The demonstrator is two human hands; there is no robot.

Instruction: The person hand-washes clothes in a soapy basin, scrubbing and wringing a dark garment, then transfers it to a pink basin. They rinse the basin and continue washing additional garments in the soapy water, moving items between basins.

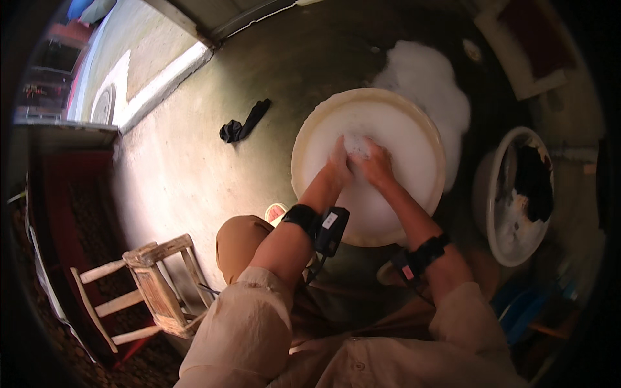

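A large round cream basin [302, 131] stands on the floor before me, filled with white suds [412, 160]. Both my hands are over its middle, close together and partly covered by foam. My left hand [340, 160] is at the left, its fingers partly sunk in the suds. My right hand [376, 157] is curled beside it, foam on its fingers. A small foamy clump [356, 144] lies between the fingertips; whether either hand grips something in it is hidden. Each forearm wears a black strap with a small device.
Spilled foam [432, 82] spreads on the floor behind the basin. A black sock-like cloth [245, 121] lies at the left. At the right, a pale tub [492, 194] holds dark cloth [533, 184]. A small wooden chair [157, 291] stands at the lower left, and a raised door sill [165, 87] at the upper left.
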